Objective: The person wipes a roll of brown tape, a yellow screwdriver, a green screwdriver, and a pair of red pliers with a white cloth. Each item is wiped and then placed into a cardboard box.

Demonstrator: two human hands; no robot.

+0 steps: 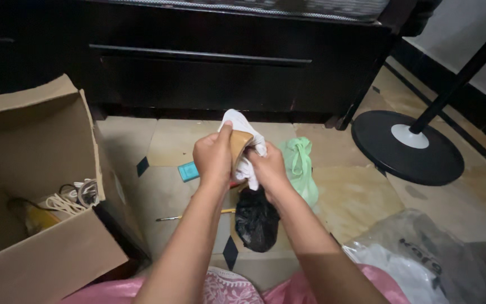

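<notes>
My left hand (214,157) grips a tan shoe (239,144) held up in front of me, thumb along its upper edge. My right hand (268,169) holds a white cloth (243,125) pressed against the shoe, and the cloth wraps over the shoe's top and right side. Both hands are together above the floor, over a knotted black plastic bag (256,218). Most of the shoe is hidden by my fingers and the cloth.
An open cardboard box (40,169) with cords and a yellow item stands at left. A green bag (301,163), a teal block (188,171) and a thin stick (175,218) lie on the tiled floor. A black round stand base (406,147) is at right, a clear plastic bag (417,259) bottom right, dark furniture (209,56) behind.
</notes>
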